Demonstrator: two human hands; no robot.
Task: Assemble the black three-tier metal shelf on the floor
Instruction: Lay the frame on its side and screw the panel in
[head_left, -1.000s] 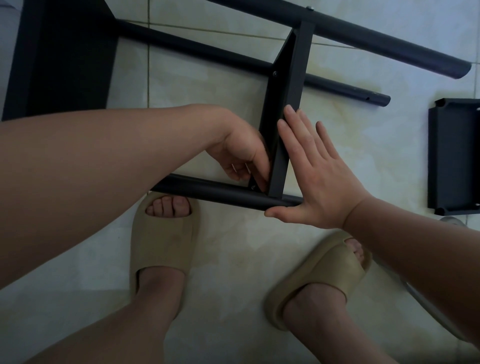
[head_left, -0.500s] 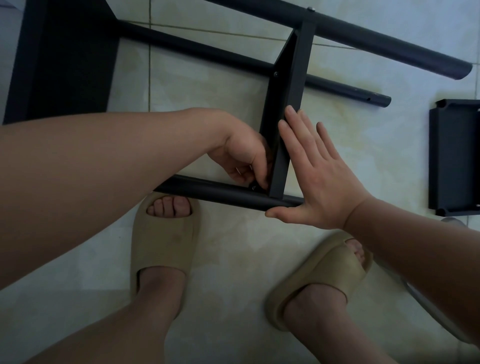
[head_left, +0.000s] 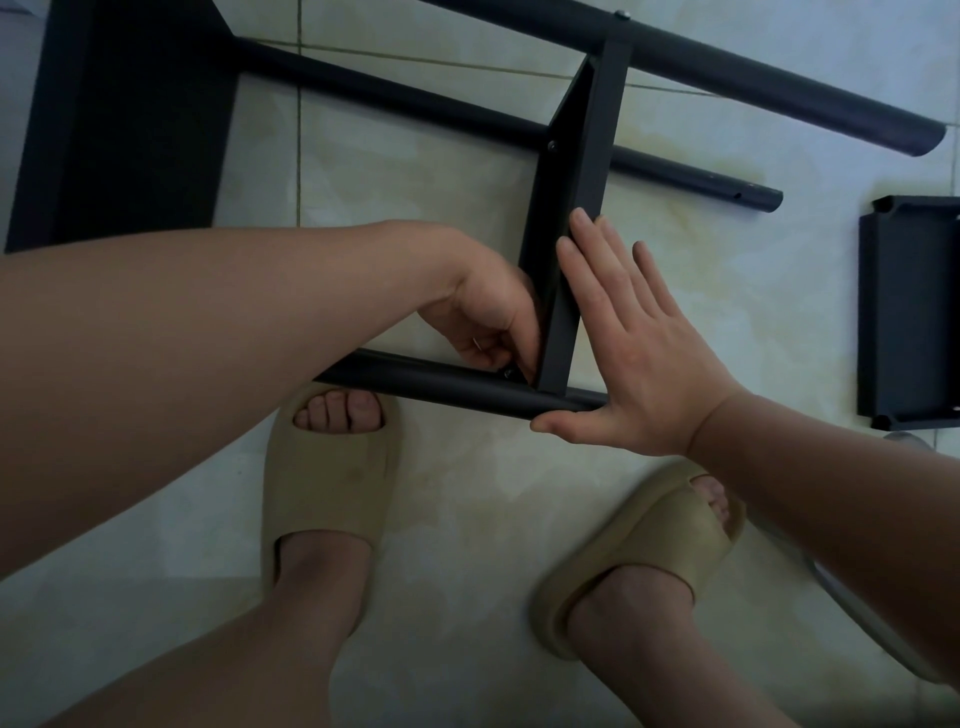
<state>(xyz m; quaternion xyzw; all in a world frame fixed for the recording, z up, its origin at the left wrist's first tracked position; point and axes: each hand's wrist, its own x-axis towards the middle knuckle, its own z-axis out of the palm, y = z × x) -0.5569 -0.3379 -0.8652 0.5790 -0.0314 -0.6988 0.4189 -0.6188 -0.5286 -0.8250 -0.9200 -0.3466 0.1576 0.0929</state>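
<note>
Head view: pale tiled floor. The shelf frame lies from 10 to 2 o'clock. The right hand, fingers straight and spread, braces the tier panel. The left hand curls its fingers, apparently pinching a corner screw. Judged step: fastening this tier. The next move calls for steady turning with the panel kept square.

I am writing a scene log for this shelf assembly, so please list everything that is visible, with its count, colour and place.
Poles: three, black, lying across the floor; the nearest is by the feet.
Fitted shelf tiers: two, black; one between the poles at centre, one at upper left.
Loose shelf tier: one, black, at the right edge.
Screws: three seen, dark; on the top pole, on the centre tier, and the near-corner screw.
Floor tiles: pale cream, under everything.
Slippers: two, beige; left, right.
Left grip: fingers curled, pinches at the near-corner screw.
Right grip: fingers straight, presses the centre tier's side.
</note>
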